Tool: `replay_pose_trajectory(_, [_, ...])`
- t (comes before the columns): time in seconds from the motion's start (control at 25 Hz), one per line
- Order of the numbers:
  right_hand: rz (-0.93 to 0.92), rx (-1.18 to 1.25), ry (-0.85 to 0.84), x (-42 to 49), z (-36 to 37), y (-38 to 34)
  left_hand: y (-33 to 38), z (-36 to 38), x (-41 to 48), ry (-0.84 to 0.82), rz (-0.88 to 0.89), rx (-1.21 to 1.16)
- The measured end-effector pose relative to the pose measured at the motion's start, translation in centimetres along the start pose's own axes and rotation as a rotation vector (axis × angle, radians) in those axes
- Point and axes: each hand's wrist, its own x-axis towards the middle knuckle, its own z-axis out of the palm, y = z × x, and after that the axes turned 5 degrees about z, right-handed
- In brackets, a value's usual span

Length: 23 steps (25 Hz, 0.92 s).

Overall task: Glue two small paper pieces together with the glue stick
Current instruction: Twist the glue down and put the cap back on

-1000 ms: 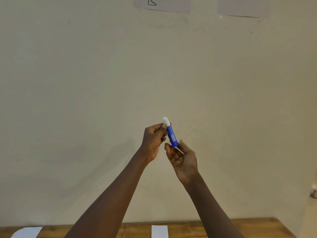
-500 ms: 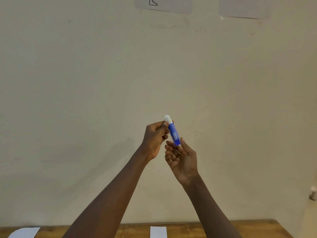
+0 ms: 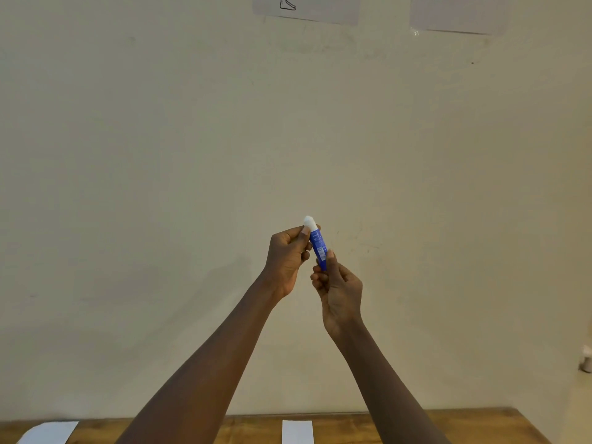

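Both arms are raised in front of the wall. A blue glue stick point(image 3: 318, 246) with a white cap on top is held nearly upright between them. My left hand point(image 3: 286, 257) pinches its upper part just under the cap. My right hand point(image 3: 339, 290) grips its lower end with thumb and fingers. Two white paper pieces lie on the wooden table point(image 3: 464, 424) at the bottom edge: one paper piece point(image 3: 297, 431) in the middle, another paper piece point(image 3: 48, 432) at the left.
A plain cream wall fills most of the view, with two printed sheets point(image 3: 307, 8) taped near the top. A small white object point(image 3: 587, 360) sits at the right edge. The table's far edge runs along the wall.
My right hand, open under the glue stick before, has closed around its lower end. The stick stands a little more upright. My left hand kept its hold near the cap.
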Motion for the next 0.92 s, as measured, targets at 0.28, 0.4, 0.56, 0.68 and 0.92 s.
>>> replay_pose_trajectory(0.28, [0.454,0.089,-0.071,0.1,-0.3,-1.5,0.4,-0.6,0.3,0.023,-0.012,-0.076])
replay_pose_trajectory(0.4, [0.416,0.256,-0.096,0.0,-0.2,-1.4,0.1,-0.6,0.2,0.011,-0.022,-0.064])
replay_pose_trajectory(0.56, [0.147,0.233,-0.117,0.1,-0.3,-0.9,0.1,-0.5,0.6,0.086,-0.064,-0.117])
replay_pose_trajectory(0.68, [0.260,0.111,-0.146,0.1,-0.4,-1.6,0.2,-0.8,0.9,0.077,-0.077,-0.136])
replay_pose_trajectory(0.92, [0.365,0.182,-0.093,0.1,-0.2,-1.6,0.1,-0.6,0.5,0.043,-0.062,-0.129])
